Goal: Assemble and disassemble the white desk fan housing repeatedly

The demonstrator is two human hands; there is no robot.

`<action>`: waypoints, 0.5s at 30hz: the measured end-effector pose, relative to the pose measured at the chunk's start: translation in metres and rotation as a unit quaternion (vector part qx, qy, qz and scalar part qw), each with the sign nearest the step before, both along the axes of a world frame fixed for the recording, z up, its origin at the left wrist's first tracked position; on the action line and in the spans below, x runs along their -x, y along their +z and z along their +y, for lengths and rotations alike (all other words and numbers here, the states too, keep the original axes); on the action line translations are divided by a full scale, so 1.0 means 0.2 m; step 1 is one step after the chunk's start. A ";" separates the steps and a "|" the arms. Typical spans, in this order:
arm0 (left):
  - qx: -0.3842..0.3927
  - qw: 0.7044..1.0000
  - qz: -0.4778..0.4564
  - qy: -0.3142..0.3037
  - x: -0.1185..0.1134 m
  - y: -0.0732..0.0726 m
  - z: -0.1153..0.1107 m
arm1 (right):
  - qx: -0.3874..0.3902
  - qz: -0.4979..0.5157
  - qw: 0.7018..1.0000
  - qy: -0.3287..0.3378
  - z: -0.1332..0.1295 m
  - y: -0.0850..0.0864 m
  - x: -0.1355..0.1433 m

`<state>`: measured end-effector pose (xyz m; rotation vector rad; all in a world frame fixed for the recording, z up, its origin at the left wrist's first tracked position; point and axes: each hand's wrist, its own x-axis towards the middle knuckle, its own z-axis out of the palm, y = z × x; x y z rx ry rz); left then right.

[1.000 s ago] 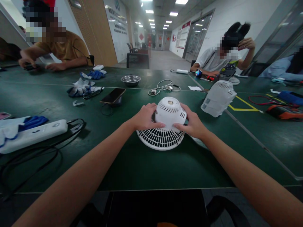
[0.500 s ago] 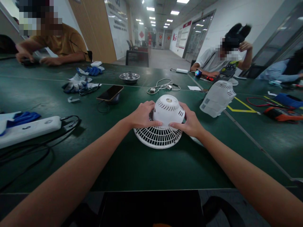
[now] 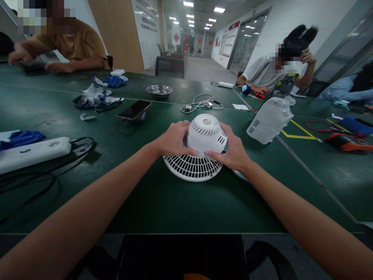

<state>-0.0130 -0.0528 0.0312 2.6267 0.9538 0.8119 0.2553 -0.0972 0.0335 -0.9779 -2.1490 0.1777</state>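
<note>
At far left on the green bench, a white power strip lies with a blue-and-white glove just behind it and black cords trailing in front. Beyond, a person in a brown shirt sits at the far edge. More gloves lie in a heap, then a phone propped on a dark stand, and a metal bowl farther back. The left hand has its fingers wrapped round the left side of a domed white housing, which sits over a round grille near the middle of the bench. Behind it is a looped cable. The right hand grips the housing's right side, fingers closed round it, both thumbs along its near edge. Farther right stand a white shell, tilted, and, near the edge of view, an orange-and-black meter.
</note>
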 end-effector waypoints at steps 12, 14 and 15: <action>-0.001 0.987 -0.126 -0.102 -0.09 -0.03 -0.07 | 0.098 0.028 0.988 0.112 -0.03 0.01 -0.09; -0.022 0.986 -0.131 -0.099 -0.11 -0.04 -0.08 | 0.119 0.042 0.984 0.123 -0.03 0.01 -0.09; -0.029 0.986 -0.133 -0.098 -0.12 -0.04 -0.09 | 0.126 0.048 0.983 0.127 -0.03 0.01 -0.09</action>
